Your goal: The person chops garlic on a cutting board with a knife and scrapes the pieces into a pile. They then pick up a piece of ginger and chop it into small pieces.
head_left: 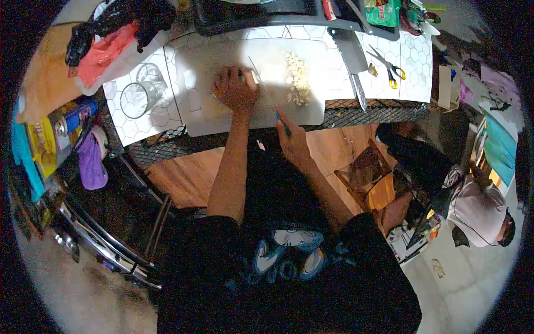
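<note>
My right hand (292,143) is closed around the dark blue-green handle of a kitchen knife (280,116). Its thin blade points away from me over a pale cutting board (200,125), just right of my left hand (236,89). That left hand presses down on the board with its fingers bent. A small pale piece of food (255,78) shows at its thumb side, beside the blade; most of what lies under the palm is hidden. Chopped whitish pieces (298,78) form a loose strip on the board's right part.
To the right lie a cleaver (350,58) and yellow-handled scissors (389,67). A drinking glass (138,100) is on the left, near a red plastic bag (105,55). A dark tray (256,19) stands behind the board. Another person (479,206) is at far right.
</note>
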The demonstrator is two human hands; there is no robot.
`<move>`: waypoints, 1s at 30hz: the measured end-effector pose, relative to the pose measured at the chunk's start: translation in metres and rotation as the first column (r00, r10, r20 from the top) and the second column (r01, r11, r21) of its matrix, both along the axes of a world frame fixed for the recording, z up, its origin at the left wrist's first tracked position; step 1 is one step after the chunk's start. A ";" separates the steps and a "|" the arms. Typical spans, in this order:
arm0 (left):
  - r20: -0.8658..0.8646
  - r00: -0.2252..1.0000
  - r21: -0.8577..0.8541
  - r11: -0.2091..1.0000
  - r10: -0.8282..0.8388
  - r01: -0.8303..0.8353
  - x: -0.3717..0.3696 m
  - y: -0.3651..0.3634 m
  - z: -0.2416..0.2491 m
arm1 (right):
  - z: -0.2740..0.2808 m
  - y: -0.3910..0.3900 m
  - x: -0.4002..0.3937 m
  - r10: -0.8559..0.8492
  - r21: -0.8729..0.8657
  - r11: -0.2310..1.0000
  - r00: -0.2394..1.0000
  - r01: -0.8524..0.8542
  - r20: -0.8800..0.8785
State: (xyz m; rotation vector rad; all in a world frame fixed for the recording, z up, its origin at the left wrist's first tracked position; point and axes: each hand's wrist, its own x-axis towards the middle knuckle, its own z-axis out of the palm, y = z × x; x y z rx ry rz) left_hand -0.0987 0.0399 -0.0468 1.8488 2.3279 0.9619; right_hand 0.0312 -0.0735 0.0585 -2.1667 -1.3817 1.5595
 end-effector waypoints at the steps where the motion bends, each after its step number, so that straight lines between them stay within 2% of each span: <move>1: -0.008 1.000 -0.014 1.000 -0.007 0.007 0.000 -0.001 0.000 | 0.001 -0.005 0.002 -0.005 0.005 1.000 1.000 0.005 0.004; 3: -0.018 1.000 -0.020 1.000 -0.005 0.005 0.001 0.001 0.000 | -0.001 -0.013 0.004 -0.091 0.207 0.973 0.994 0.102 -0.061; 5: -0.085 0.996 -0.133 0.991 0.010 -0.021 0.001 0.002 0.001 | -0.005 -0.015 0.003 -0.065 0.238 0.968 0.994 0.083 -0.086; 6: -0.086 0.996 -0.134 0.991 0.008 -0.019 0.001 0.001 0.001 | -0.005 -0.016 0.003 -0.044 0.265 0.962 0.994 0.070 -0.102; 7: -0.043 0.999 -0.091 0.996 -0.002 -0.002 0.001 0.000 0.001 | -0.006 -0.016 0.003 -0.048 0.265 0.961 0.994 0.073 -0.101; 9: -0.002 1.000 -0.042 0.999 -0.019 0.019 0.002 0.000 0.000 | -0.011 -0.013 0.001 -0.042 0.076 0.996 0.993 0.050 -0.108; 10: -0.062 0.998 -0.012 1.000 -0.012 0.011 0.001 0.000 -0.001 | -0.014 -0.015 0.000 -0.043 0.081 0.995 0.993 0.052 -0.111; 12: -0.123 0.992 0.018 1.000 -0.007 0.009 0.000 0.002 -0.005 | -0.015 -0.020 -0.003 -0.033 0.262 0.964 0.998 0.048 -0.062; 13: -0.100 0.995 -0.041 0.999 -0.017 0.013 -0.001 0.002 -0.007 | -0.011 -0.022 0.000 -0.039 0.260 0.964 0.997 0.054 -0.064; 14: -0.077 0.997 -0.105 0.994 -0.026 0.018 -0.002 -0.001 -0.010 | -0.007 -0.025 0.005 -0.059 0.175 0.983 0.998 0.062 -0.023; 15: -0.075 0.997 -0.117 0.993 -0.035 0.026 -0.002 -0.004 -0.005 | -0.001 -0.030 0.007 -0.076 0.084 0.994 0.997 0.074 0.021; 16: -0.040 0.999 -0.096 0.995 -0.037 0.033 -0.001 -0.003 -0.001 | -0.001 -0.035 0.008 -0.084 0.078 0.994 0.996 0.082 0.025; 18: 0.000 0.999 -0.073 0.996 -0.041 0.041 0.001 -0.001 -0.002 | -0.003 -0.041 0.010 -0.137 0.173 0.975 0.990 0.138 -0.014; 19: -0.023 0.999 0.010 0.999 -0.043 0.044 0.000 0.001 -0.008 | -0.004 -0.043 0.009 -0.143 0.169 0.975 0.990 0.142 -0.012; 20: -0.049 0.998 0.095 0.994 -0.042 0.047 -0.001 0.000 -0.013 | -0.006 -0.043 0.007 -0.088 0.237 0.967 0.995 0.099 -0.057; 21: -0.051 0.998 0.095 0.994 -0.045 0.049 -0.002 0.000 -0.012 | -0.007 -0.040 0.003 -0.028 0.308 0.950 0.995 0.057 -0.100; 23: -0.204 0.979 0.095 0.995 -0.016 0.036 -0.002 0.001 -0.008 | -0.006 -0.034 -0.005 -0.026 0.344 0.936 0.991 0.070 -0.132; 24: -0.202 0.979 0.097 0.995 -0.018 0.038 -0.002 0.001 -0.011 | -0.002 -0.029 -0.008 -0.023 0.378 0.922 0.987 0.083 -0.161; 25: -0.187 0.982 0.087 0.996 -0.012 0.029 -0.002 0.001 -0.014 | 0.003 -0.026 -0.010 -0.027 0.379 0.921 0.987 0.086 -0.158; 27: -0.168 0.986 0.074 0.997 -0.008 0.021 -0.001 0.000 -0.020 | 0.012 -0.020 -0.012 -0.018 0.269 0.962 0.992 0.051 -0.123; 30: -0.090 0.995 0.130 0.990 -0.042 0.054 -0.002 0.000 -0.023 | 0.013 -0.022 -0.017 -0.043 0.267 0.960 0.988 0.081 -0.145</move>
